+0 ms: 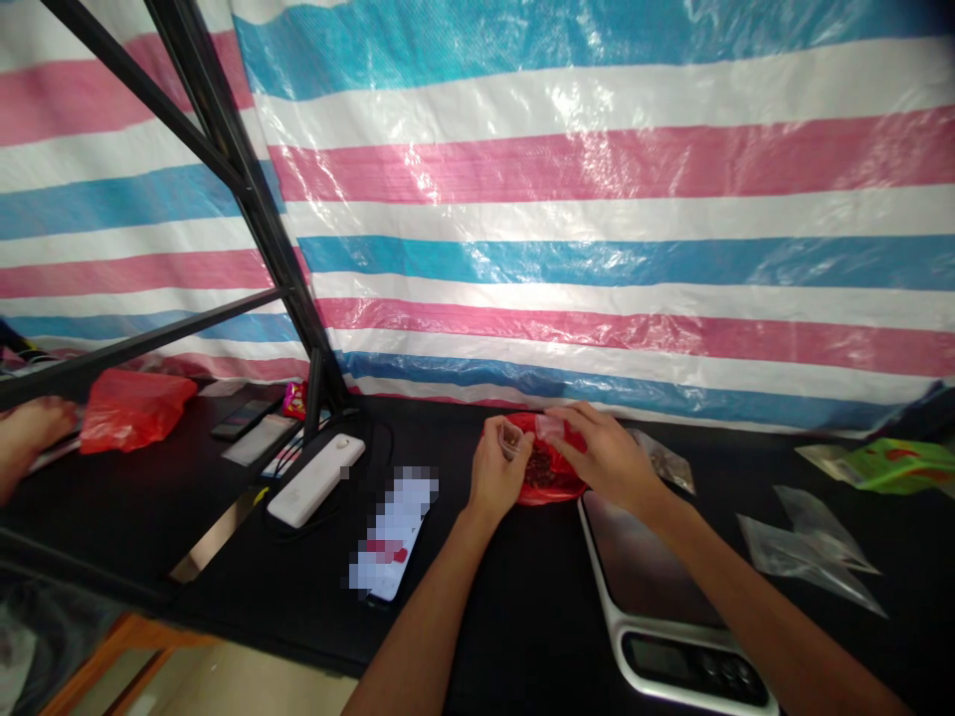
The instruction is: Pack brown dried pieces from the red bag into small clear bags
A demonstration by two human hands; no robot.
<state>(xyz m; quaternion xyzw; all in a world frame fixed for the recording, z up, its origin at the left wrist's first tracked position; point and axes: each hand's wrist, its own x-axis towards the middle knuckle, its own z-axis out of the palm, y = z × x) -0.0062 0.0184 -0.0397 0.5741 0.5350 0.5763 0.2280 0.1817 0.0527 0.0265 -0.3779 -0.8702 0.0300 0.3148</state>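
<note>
My left hand (493, 477) is closed around a small clear plastic bag (510, 441), whose rounded mouth faces up with a little brown stuff inside. Just right of it lies an open red plastic bag (556, 489) with dark brown, dried-looking pieces (538, 467) in it. Over the red bag's right side, my right hand (604, 452) has its fingers bent down, closed by a pale translucent piece (550, 428). Whether that piece is a scoop or film I cannot tell. Beneath my right forearm sits a digital kitchen scale (649, 577).
A phone (395, 537) and a white power bank (317, 482) lie to the left. Clear plastic bags (810, 547) and a green packet (895, 465) lie right. Beyond the black metal frame (261, 224) are another person's hand (34, 438) and another red bag (138, 410).
</note>
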